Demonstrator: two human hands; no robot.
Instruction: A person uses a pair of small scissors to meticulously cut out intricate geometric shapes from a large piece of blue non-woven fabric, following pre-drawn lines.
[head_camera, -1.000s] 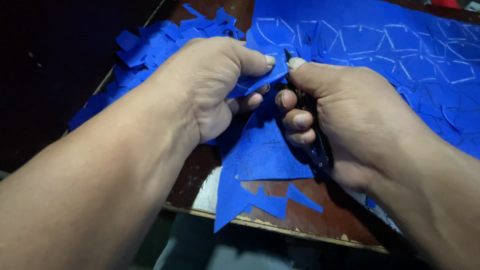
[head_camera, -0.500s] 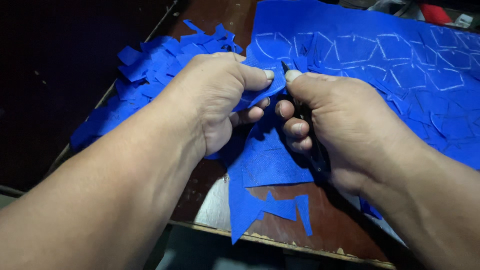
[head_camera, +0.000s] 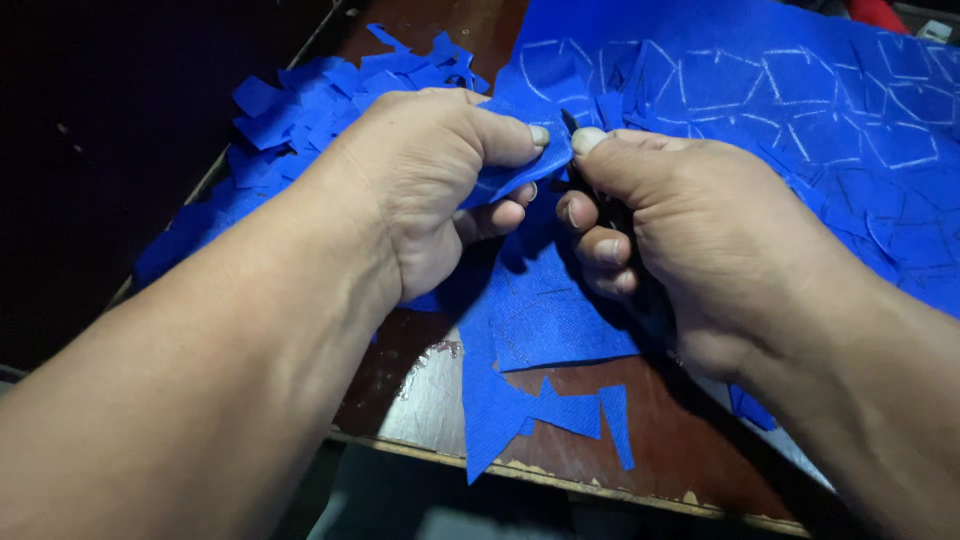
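My left hand (head_camera: 430, 190) pinches a small piece of blue fabric (head_camera: 520, 165) between thumb and fingers, lifted just above the table. My right hand (head_camera: 690, 230) is closed around a dark cutting tool (head_camera: 640, 290), probably scissors, whose tip shows beside my thumb against the same fabric. Most of the tool is hidden inside my fist. Under both hands lies a large blue fabric sheet (head_camera: 760, 90) marked with white chalk outlines of polygons. A jagged leftover strip of the blue fabric (head_camera: 530, 400) hangs toward the table's near edge.
A heap of cut blue fabric scraps (head_camera: 300, 110) lies at the left of the brown wooden table (head_camera: 660, 460). The worn front edge of the table runs along the bottom. Beyond the table's left side everything is dark. A red object (head_camera: 880, 12) sits at the far right corner.
Both hands sit slightly lower in view than before and stay close together on the fabric. The grip on the piece and the tool looks the same.
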